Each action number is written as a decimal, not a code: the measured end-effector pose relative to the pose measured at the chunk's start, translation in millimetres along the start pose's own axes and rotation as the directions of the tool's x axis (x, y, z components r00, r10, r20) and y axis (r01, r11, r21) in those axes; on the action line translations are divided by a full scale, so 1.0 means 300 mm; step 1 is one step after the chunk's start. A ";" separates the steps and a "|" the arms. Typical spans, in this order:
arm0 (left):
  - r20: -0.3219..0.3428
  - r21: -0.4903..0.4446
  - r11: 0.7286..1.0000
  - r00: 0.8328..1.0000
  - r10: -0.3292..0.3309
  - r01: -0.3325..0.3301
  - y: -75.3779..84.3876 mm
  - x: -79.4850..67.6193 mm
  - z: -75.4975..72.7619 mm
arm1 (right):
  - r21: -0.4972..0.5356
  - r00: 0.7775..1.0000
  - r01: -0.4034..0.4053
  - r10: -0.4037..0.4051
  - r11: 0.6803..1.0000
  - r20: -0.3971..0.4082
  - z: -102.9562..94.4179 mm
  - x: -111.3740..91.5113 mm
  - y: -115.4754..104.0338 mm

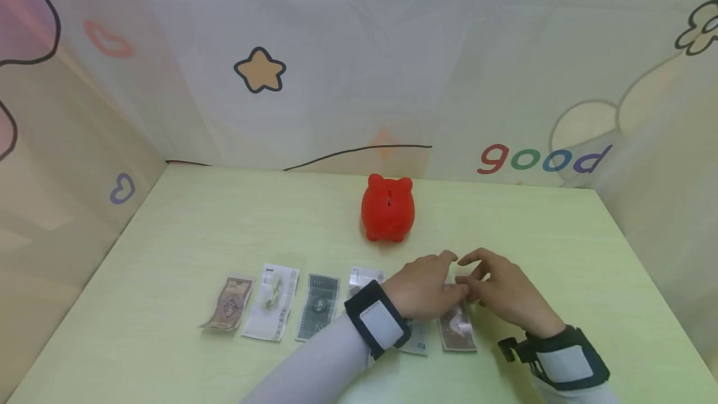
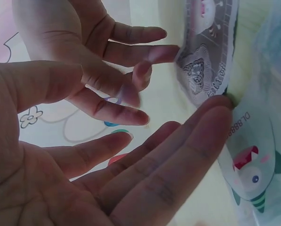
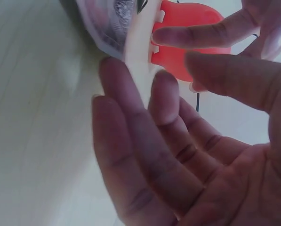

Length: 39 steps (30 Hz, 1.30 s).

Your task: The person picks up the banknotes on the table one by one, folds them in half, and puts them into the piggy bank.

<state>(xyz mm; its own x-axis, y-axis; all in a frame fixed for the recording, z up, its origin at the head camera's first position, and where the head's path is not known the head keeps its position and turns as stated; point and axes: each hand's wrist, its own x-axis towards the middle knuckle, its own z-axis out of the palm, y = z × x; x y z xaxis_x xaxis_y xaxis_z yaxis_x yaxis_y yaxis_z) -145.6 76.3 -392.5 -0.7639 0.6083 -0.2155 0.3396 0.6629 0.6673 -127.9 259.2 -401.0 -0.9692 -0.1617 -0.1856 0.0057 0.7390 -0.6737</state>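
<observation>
Over the right end of a row of paper banknotes, my left hand [image 1: 429, 285] and right hand [image 1: 507, 295] hover close together with fingertips facing. Both have loosely bent fingers and hold nothing. Beneath them lies a brown banknote [image 1: 457, 332], its upper part partly covered by the hands; in the left wrist view this banknote [image 2: 208, 56] is near the fingertips of both hands. A pale green banknote [image 1: 415, 340] shows from under my left wrist, and a cartoon creature is printed on it [image 2: 253, 174] in the left wrist view. A white banknote [image 1: 361, 278] is partly hidden by the left wristband.
A red piggy bank [image 1: 388, 211] with a slot on top stands behind the row. Leftward lie a dark green banknote [image 1: 318, 307], a white banknote [image 1: 272, 304] and a brown banknote [image 1: 230, 304] with a curled edge. A printed curtain [image 1: 359, 80] borders the table.
</observation>
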 end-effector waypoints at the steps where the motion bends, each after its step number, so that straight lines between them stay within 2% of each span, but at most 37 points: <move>1: 0.000 -0.004 1.000 1.000 -0.003 0.003 0.000 0.000 0.000 | -0.003 1.000 0.011 -0.011 1.000 -0.010 0.000 0.001 0.002; 5: 0.001 -0.018 1.000 1.000 -0.001 0.001 -0.001 0.002 0.001 | -0.004 0.998 0.050 -0.050 0.999 -0.041 -0.003 0.003 0.010; 10: 0.009 -0.016 1.000 1.000 0.003 -0.003 -0.001 0.002 -0.001 | 0.035 0.997 0.067 -0.066 0.997 -0.035 -0.003 0.006 0.017; 15: -0.013 -0.020 1.000 1.000 0.003 -0.003 0.001 0.000 -0.012 | 0.060 0.995 0.085 -0.083 0.995 -0.048 -0.009 0.005 0.022; 24: -0.079 -0.048 0.999 0.997 -0.007 0.003 -0.019 -0.009 -0.064 | 0.145 0.981 0.170 -0.154 0.975 -0.117 -0.040 0.004 0.020; 27: -0.093 -0.061 0.998 0.995 -0.038 0.032 -0.031 -0.009 -0.089 | 0.178 0.975 0.197 -0.173 0.964 -0.140 -0.051 0.012 0.010; 30: -0.099 -0.103 0.992 0.992 -0.081 0.071 -0.049 -0.009 -0.116 | 0.190 0.965 0.223 -0.190 0.956 -0.178 -0.058 0.023 -0.007; 32: -0.110 -0.134 0.988 0.990 -0.089 0.074 -0.063 -0.012 -0.137 | 0.199 0.957 0.246 -0.204 0.949 -0.207 -0.062 0.031 -0.021; 36: -0.110 -0.252 0.967 0.992 -0.062 0.032 -0.097 -0.028 -0.179 | 0.238 0.941 0.280 -0.217 0.930 -0.260 -0.063 0.046 -0.053; 39: -0.095 -0.366 0.930 0.995 -0.026 -0.010 -0.124 -0.039 -0.201 | 0.285 0.936 0.289 -0.206 0.914 -0.287 -0.060 0.058 -0.080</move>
<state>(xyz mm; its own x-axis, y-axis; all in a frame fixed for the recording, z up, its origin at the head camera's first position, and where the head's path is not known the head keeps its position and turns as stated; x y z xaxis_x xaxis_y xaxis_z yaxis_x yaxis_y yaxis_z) -182.3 18.2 -371.9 -0.8210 0.5467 -0.1646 0.1228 0.4505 0.8843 -149.5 250.3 -375.1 -0.9785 -0.1163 0.1703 -0.2046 0.4428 -0.8730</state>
